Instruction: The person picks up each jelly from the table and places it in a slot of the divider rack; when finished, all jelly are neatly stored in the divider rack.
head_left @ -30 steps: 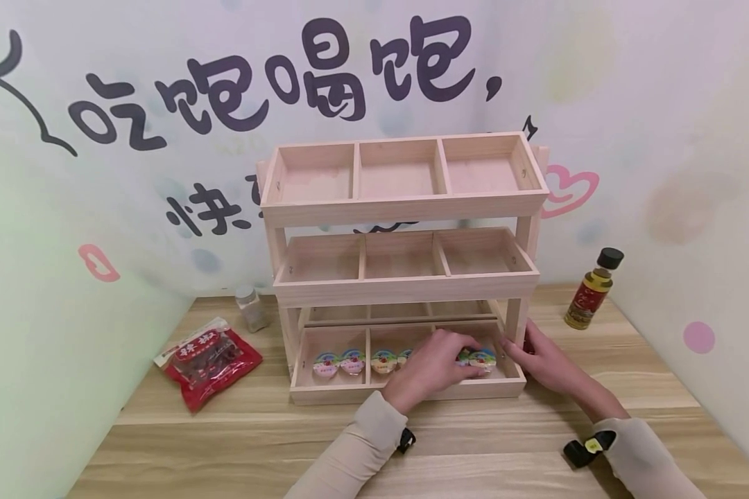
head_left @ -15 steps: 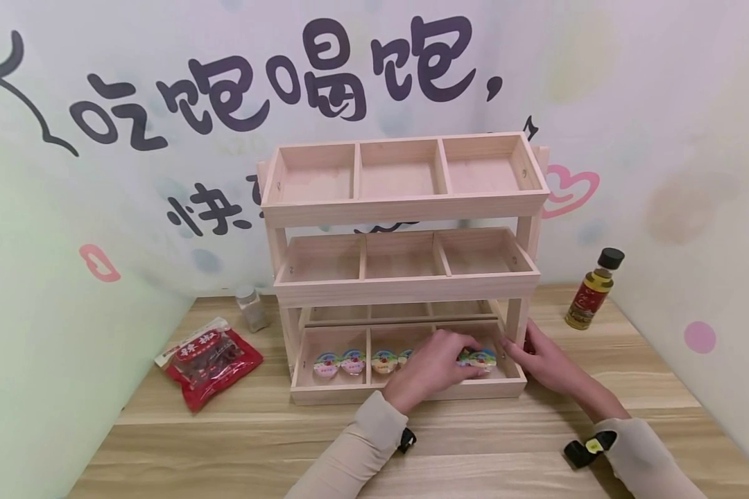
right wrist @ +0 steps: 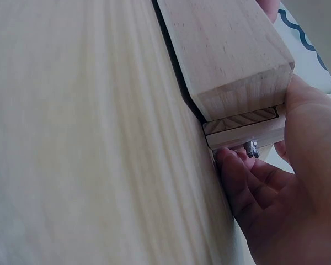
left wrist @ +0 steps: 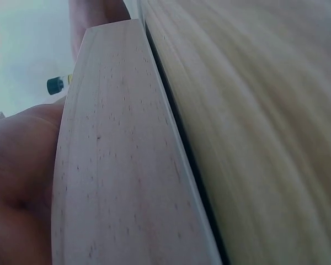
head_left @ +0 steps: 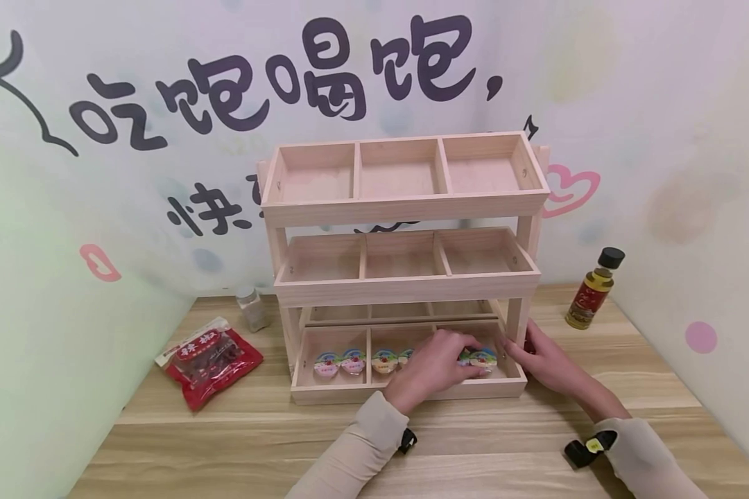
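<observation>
A pale wooden rack (head_left: 406,289) with three tiers of divided trays stands on the table. Small lidded cups (head_left: 352,362) with colourful tops, which look like jelly cups, sit in its bottom tray. My left hand (head_left: 433,367) reaches over that tray's front edge, thumb and fingers around a cup (head_left: 483,360) in the right compartment. The hand covers part of the cups in the middle. At the rack's lower right end, my right hand (head_left: 552,364) grips the side. In the right wrist view its fingers (right wrist: 259,185) curl beside a metal fastener (right wrist: 251,149) under the tray end.
A red packet of dried chillies (head_left: 211,362) lies left of the rack, with a small clear jar (head_left: 252,310) behind it. To the right stands a bottle of yellow oil (head_left: 589,294) with a black cap. Walls close in the wooden table (head_left: 474,450) behind and at both sides.
</observation>
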The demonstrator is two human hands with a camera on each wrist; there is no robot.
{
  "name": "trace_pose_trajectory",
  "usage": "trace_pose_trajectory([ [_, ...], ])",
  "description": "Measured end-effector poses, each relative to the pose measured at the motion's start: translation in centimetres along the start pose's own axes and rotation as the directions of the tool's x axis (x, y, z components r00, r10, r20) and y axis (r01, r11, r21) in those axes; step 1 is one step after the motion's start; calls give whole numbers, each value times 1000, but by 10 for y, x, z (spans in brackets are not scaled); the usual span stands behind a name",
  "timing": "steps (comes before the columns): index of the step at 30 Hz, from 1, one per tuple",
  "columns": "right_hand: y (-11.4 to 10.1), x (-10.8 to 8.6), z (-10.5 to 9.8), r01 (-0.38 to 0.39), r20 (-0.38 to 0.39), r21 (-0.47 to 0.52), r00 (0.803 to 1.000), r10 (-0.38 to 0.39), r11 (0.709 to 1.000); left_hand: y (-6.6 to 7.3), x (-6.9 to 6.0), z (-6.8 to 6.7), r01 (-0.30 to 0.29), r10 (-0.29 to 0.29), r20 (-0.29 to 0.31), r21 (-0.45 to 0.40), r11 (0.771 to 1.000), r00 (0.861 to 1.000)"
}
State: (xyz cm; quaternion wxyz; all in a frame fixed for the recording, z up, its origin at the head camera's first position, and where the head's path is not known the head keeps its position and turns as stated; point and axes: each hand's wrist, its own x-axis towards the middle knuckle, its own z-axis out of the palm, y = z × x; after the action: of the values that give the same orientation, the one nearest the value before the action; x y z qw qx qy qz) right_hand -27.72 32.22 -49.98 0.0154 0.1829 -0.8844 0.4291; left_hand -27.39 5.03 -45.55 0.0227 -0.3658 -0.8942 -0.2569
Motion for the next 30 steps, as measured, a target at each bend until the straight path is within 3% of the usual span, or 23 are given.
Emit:
trace_pose_trajectory([
  [7, 0, 2, 1, 10, 10, 10, 1000, -10, 1000, 1, -3, -2, 27, -27, -10, 6, 1000, 1000],
  [16, 1, 0, -1, 19, 3, 4, 1000, -19, 1000, 19, -13, -16, 62, -60, -55, 27, 998, 997],
  [22, 0, -2, -4, 12, 2, -23, 1000, -12, 1000, 21, -36, -29, 79, -69, -115, 80, 994, 991],
  [30, -4, -8, -11, -25, -9, -104, 1000, 24, 994, 2, -79, -40, 45, -3, -233, 175, 984, 973],
])
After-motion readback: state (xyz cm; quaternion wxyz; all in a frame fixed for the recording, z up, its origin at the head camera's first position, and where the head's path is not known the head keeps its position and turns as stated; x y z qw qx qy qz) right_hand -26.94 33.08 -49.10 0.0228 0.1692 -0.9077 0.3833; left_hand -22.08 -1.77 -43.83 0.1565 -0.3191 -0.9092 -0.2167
